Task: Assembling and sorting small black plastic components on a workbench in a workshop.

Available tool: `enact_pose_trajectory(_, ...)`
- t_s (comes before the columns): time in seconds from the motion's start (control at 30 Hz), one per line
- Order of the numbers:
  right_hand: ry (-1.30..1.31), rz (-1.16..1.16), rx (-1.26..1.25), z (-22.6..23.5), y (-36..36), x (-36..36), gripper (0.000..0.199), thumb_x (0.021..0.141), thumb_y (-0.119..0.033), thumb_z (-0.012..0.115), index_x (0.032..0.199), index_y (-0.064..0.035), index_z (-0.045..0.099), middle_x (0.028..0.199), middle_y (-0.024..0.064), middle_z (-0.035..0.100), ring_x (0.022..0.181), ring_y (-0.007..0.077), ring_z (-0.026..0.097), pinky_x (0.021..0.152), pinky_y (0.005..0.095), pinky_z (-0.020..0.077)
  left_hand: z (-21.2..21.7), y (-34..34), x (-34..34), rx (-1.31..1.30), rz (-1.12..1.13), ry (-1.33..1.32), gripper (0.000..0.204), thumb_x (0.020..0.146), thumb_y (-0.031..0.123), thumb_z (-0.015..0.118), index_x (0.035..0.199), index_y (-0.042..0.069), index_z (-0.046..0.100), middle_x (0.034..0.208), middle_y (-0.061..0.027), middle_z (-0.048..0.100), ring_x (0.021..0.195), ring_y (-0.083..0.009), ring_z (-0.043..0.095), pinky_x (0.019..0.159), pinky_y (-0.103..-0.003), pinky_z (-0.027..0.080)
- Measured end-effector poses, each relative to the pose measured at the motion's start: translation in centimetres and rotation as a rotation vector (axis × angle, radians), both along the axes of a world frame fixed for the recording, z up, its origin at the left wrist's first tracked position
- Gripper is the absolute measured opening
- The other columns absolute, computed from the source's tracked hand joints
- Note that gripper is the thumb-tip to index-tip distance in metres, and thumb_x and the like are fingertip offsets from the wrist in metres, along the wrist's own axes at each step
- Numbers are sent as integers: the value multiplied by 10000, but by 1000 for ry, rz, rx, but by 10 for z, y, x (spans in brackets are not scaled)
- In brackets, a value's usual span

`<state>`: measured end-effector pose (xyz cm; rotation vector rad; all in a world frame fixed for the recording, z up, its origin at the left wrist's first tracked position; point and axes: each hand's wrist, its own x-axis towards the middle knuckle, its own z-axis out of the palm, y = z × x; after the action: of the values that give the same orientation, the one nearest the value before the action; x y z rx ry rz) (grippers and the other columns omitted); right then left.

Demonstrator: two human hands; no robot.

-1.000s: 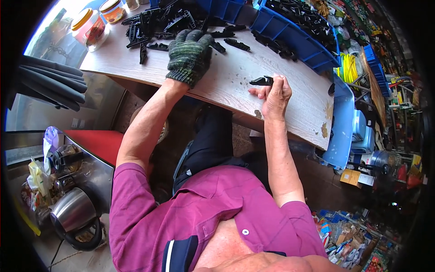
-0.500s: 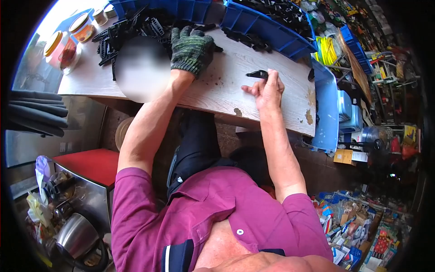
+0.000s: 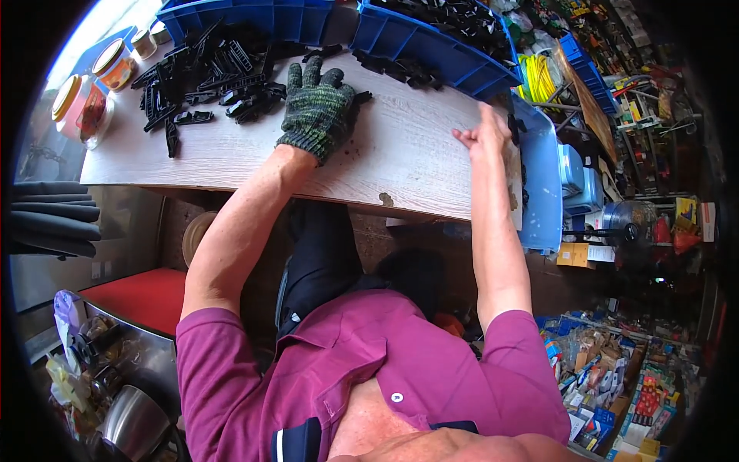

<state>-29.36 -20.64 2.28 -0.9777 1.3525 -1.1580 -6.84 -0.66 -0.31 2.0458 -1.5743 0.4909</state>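
Gloved left hand (image 3: 317,109) beside the black parts, bare right hand (image 3: 488,140) loose at the far end

From where I stand, the right fingers look parted and released, the index finger stretched away from the body; they are a little blurred, but I see no part between them. Just beyond them, to the right, a dark piece (image 3: 516,128) sits at the table's edge, far nearer this hand than the other; whether they touch, I can't tell.

The left fingers are spread, pointing away from the body, palm down. What the palm covers is hidden, so I can't say if it grips anything. A black part (image 3: 362,98) shows at the glove's right side, its long axis slanting away and to the right.

To the left of the glove lies the jumbled pile of black parts (image 3: 204,69), well apart from the bare hand. Nearest the table's front edge, one loose part (image 3: 171,141) points roughly toward the person.

Farther out, two blue crates (image 3: 439,52) line the back of the pale tabletop (image 3: 419,165), and a light blue tub (image 3: 543,189) stands off its right end.
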Motion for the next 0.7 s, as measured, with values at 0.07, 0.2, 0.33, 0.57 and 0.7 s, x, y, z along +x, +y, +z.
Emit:
enact_pose_trajectory(0.07, 38, 122, 18, -1, 1, 19, 308, 854, -245, 749, 1050, -29, 651, 637, 68, 475, 464, 163, 468, 526, 460, 619, -1, -1, 0, -12, -7, 3, 277, 921, 363, 623, 924, 122, 761, 1216, -172, 631, 1352, -479, 407, 1110, -665, 261)
enact_pose_trajectory(0.2, 221, 270, 35, 1, -2, 52, 333, 850, -248, 768, 1085, -32, 674, 688, 55, 531, 445, 139, 443, 469, 389, 579, 0, -2, -1, -23, -18, -4, 260, 897, 350, 642, 915, 118, 757, 1223, -182, 623, 1348, -483, 409, 1107, -668, 264)
enact_pose_trajectory(0.33, 379, 327, 6, -2, -2, 72, 337, 845, -249, 769, 1095, -36, 694, 708, 44, 553, 452, 124, 436, 441, 355, 543, -1, -2, -1, -6, 10, 16, 267, 875, 349, 660, 910, 100, 752, 1213, -190, 621, 1350, -485, 405, 1107, -672, 262)
enact_pose_trajectory(0.57, 259, 395, 39, -5, -7, 61, 281, 840, -210, 735, 1029, -10, 676, 658, 59, 544, 408, 137, 435, 459, 378, 561, 1, -4, -1, -90, -8, -12, 282, 867, 355, 681, 937, 87, 734, 1161, -177, 639, 1274, -458, 469, 1063, -661, 305)
enact_pose_trajectory(0.7, 171, 339, 88, -2, 15, 44, 257, 848, -196, 711, 970, 18, 638, 587, 57, 509, 378, 154, 438, 481, 399, 579, 2, -5, 2, -266, -19, -31, 286, 860, 366, 691, 970, 104, 723, 1105, -140, 661, 1232, -411, 522, 1039, -608, 356)
